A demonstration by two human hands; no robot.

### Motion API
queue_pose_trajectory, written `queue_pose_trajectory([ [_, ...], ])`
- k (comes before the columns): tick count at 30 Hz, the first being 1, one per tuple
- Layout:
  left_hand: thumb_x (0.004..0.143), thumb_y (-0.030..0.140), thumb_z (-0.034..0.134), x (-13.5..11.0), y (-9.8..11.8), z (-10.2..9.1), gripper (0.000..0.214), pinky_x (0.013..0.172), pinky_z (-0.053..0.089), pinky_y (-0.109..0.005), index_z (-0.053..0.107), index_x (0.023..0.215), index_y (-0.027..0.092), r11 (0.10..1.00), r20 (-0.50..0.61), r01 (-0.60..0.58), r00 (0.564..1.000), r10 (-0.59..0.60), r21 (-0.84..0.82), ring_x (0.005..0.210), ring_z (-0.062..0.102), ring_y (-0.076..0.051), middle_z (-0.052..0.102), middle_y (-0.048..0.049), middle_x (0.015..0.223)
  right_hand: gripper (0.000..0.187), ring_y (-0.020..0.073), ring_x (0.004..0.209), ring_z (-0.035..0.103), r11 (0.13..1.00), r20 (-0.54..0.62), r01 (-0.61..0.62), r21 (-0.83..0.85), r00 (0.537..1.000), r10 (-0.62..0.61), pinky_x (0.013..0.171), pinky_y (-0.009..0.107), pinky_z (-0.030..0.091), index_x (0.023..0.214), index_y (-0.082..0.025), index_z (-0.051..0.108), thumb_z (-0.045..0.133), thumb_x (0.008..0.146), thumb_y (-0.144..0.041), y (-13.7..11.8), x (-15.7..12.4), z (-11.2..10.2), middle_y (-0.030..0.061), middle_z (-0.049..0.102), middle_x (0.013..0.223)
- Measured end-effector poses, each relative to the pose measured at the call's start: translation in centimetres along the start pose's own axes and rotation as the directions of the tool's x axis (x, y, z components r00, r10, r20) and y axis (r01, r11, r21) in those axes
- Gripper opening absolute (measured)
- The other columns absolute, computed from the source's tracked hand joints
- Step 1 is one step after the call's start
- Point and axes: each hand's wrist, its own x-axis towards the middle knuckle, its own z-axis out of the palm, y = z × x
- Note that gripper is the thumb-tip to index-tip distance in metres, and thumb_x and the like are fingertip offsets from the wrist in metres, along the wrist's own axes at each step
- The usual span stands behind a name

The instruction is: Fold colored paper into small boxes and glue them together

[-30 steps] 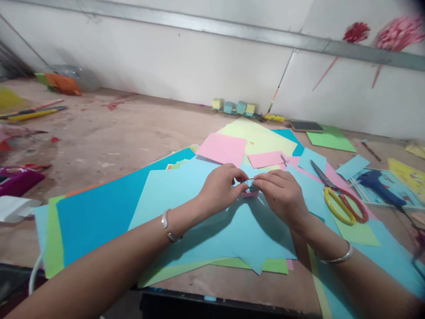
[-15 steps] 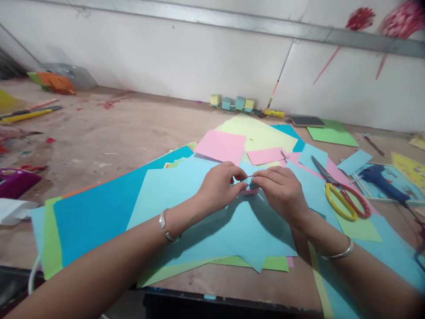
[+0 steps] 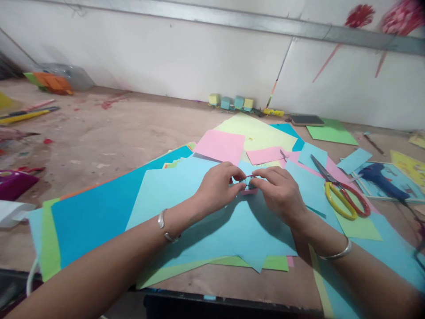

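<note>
Between my fingertips is a small pink and blue paper piece (image 3: 249,192), mostly hidden by the fingers. My left hand (image 3: 221,184) pinches its left side, thumb and fingers closed. From the right, my right hand (image 3: 279,188) grips the other side with its fingertips. Both hands are just above a large light blue sheet (image 3: 199,235). A pink sheet (image 3: 221,146) and a narrow pink strip (image 3: 265,155) lie behind them. Scissors with yellow and red handles (image 3: 345,199) rest to the right of my right hand.
A blue glue gun (image 3: 383,179) lies at the right. Small yellow and blue paper cubes (image 3: 227,103) stand in a row by the wall, near a phone (image 3: 307,120). A darker blue sheet (image 3: 99,212) spreads to the left, with a purple object (image 3: 16,184) beyond it.
My right fingers have shifted slightly on the small paper piece, the index finger lifting a little away from the thumb. The left hand keeps its pinch.
</note>
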Motion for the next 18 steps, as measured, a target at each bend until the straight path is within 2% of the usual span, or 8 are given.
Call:
queue_pose_trajectory([
  [4, 0.075, 0.015, 0.070, 0.0, 0.0, 0.0, 0.008, 0.065, 0.044, -0.027, 0.071, 0.083, 0.018, 1.000, -0.006, -0.008, 1.000, 0.007, -0.002, 0.066, 0.055, -0.013, 0.064, -0.0004, 0.075, 0.028, 0.0216, 0.087, 0.058, 1.000, 0.012, 0.008, -0.020, 1.000, -0.007, 0.073, 0.036, 0.050, 0.079, -0.016, 0.070, 0.046, 0.091, -0.006, -0.2, 0.1, 0.0, 0.0145, 0.070, 0.102],
  [10, 0.077, 0.016, 0.068, 0.0, -0.1, 0.0, 0.008, 0.067, 0.047, -0.029, 0.071, 0.084, 0.019, 1.000, -0.004, -0.012, 1.000, 0.012, -0.018, 0.068, 0.056, -0.013, 0.065, -0.0013, 0.079, 0.027, 0.0247, 0.092, 0.056, 1.000, 0.053, -0.017, -0.006, 0.998, 0.018, 0.074, 0.040, 0.051, 0.080, -0.016, 0.069, 0.045, 0.092, -0.009, -0.4, 0.0, 0.1, 0.0170, 0.068, 0.107],
  [12, 0.076, 0.019, 0.070, -0.1, -0.2, 0.0, 0.019, 0.069, 0.048, -0.030, 0.069, 0.095, 0.019, 0.999, -0.020, -0.026, 0.999, 0.025, -0.040, 0.077, 0.059, -0.016, 0.066, -0.0037, 0.088, 0.027, 0.0251, 0.093, 0.056, 1.000, 0.057, -0.020, 0.001, 0.998, 0.020, 0.075, 0.041, 0.051, 0.082, -0.016, 0.069, 0.045, 0.092, -0.010, -0.4, 0.0, 0.1, 0.0172, 0.067, 0.108],
  [15, 0.066, 0.024, 0.080, -0.2, -0.4, 0.3, 0.058, 0.074, 0.050, -0.033, 0.058, 0.119, 0.019, 0.998, -0.030, -0.041, 0.999, 0.040, -0.036, 0.100, 0.059, -0.024, 0.064, -0.0095, 0.109, 0.026, 0.0260, 0.094, 0.056, 1.000, 0.070, -0.028, 0.012, 0.997, 0.027, 0.075, 0.041, 0.051, 0.084, -0.015, 0.070, 0.046, 0.091, -0.010, -0.5, 0.0, 0.0, 0.0179, 0.066, 0.108],
  [16, 0.062, 0.024, 0.083, -0.3, -0.6, 0.5, 0.067, 0.076, 0.050, -0.035, 0.055, 0.122, 0.019, 0.999, -0.024, -0.039, 0.999, 0.038, -0.027, 0.104, 0.058, -0.026, 0.063, -0.0104, 0.113, 0.025, 0.0263, 0.095, 0.056, 0.999, 0.074, -0.030, 0.015, 0.997, 0.029, 0.075, 0.042, 0.051, 0.084, -0.015, 0.070, 0.047, 0.091, -0.010, -0.5, 0.0, 0.0, 0.0181, 0.066, 0.108],
  [18, 0.059, 0.022, 0.085, -0.3, -0.9, 1.1, 0.070, 0.082, 0.049, -0.038, 0.054, 0.121, 0.020, 0.999, -0.003, -0.031, 1.000, 0.031, -0.012, 0.107, 0.057, -0.027, 0.063, -0.0100, 0.115, 0.025, 0.0267, 0.095, 0.056, 0.999, 0.083, -0.038, 0.025, 0.996, 0.036, 0.076, 0.042, 0.051, 0.084, -0.015, 0.071, 0.047, 0.091, -0.010, -0.6, -0.1, 0.0, 0.0182, 0.066, 0.109],
])
